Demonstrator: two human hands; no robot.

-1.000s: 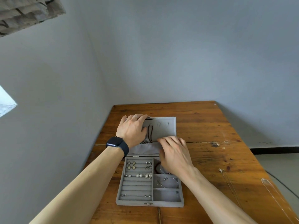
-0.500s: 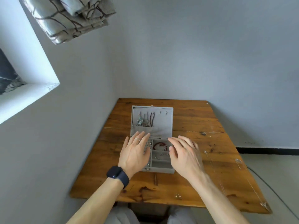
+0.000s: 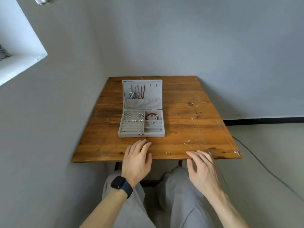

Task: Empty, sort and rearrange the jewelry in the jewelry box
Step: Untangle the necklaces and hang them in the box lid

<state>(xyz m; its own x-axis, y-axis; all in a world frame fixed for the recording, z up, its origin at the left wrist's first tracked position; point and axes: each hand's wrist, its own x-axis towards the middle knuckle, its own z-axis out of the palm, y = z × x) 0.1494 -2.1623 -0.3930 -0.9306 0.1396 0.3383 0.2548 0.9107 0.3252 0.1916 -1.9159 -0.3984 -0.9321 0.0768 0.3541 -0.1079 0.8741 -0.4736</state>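
Note:
The grey jewelry box [image 3: 141, 134] lies open on the wooden table [image 3: 102, 145], its lid [image 3: 158, 91] flat behind it. Necklaces [image 3: 137, 93] hang on the lid's hooks. Earrings [image 3: 131, 118] sit in the left ring rolls. A red bracelet [image 3: 151, 115] and a silver bangle [image 3: 154, 123] lie in the right compartments. My left hand [image 3: 137, 159] rests open at the table's front edge, just below the box. My right hand [image 3: 201, 170] hovers open at the front edge further right. Neither hand holds anything.
Thin silver chains [image 3: 199, 134] and another chain [image 3: 228, 139] lie on the table's right side, with small hook earrings [image 3: 189, 143] and studs [image 3: 168, 152] near the front edge. Walls close the left and back. A window recess [image 3: 19, 51] is upper left.
Both hands have drawn back from the box to the table's front edge, leaving it uncovered. The view has pulled away, so the whole table and my legs show.

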